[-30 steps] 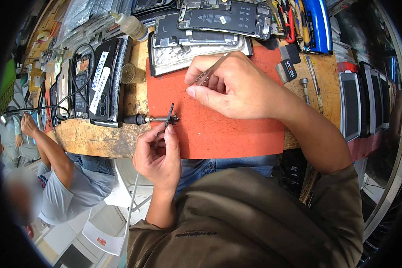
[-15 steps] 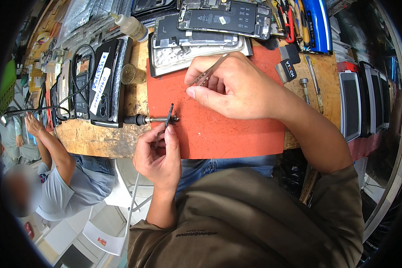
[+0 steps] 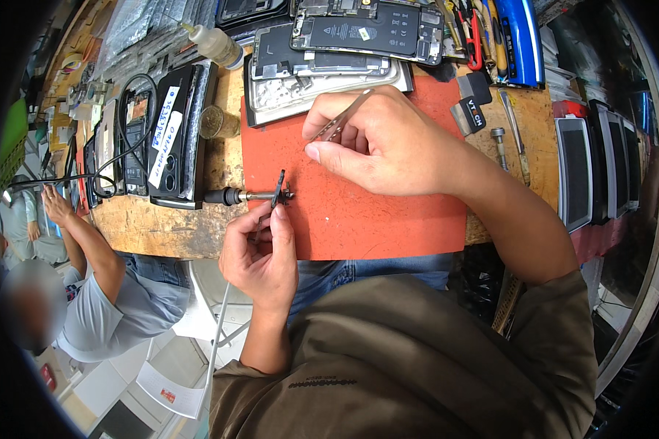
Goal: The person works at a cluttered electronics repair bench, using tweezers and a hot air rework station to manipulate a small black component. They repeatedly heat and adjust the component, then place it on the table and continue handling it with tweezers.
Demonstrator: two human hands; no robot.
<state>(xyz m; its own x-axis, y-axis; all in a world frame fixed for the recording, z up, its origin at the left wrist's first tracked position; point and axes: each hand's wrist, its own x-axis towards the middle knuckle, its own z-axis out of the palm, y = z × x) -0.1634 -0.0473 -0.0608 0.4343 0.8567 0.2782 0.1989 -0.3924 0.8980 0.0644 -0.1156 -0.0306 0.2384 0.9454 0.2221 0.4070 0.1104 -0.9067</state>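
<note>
We're looking straight down at the bench, and both hands are busy over the red mat (image 3: 359, 219). The left hand (image 3: 260, 256) comes up from the lower edge, forearm nearly vertical, wrist bent slightly back, fingers curled in toward the palm. Thumb and forefinger pinch a small dark flat part (image 3: 278, 189) that stands on edge at the mat's left border, right against the metal tip of a black-handled tool (image 3: 231, 196) lying across the wooden bench top (image 3: 154, 227).

Now the right hand (image 3: 388, 143): its forearm sweeps in from the right, elbow out wide, and the hand rests knuckles up in the middle of the mat. The fingers are folded around a pair of metal tweezers (image 3: 340, 121), which slant up and to the right from the fingertips; the thumb sticks out to the left, pointing toward the dark part. We can't tell whether the tweezer tips carry anything, since the fingers hide them.

So the two hands sit near each other but apart, the dark part between them, closer to the left.

Just behind the right hand we see opened phones (image 3: 359, 33) stacked at the mat's top edge, and a small glue bottle (image 3: 216, 45) farther left. A second person in a grey shirt (image 3: 102, 322) sits below the bench at left.
</note>
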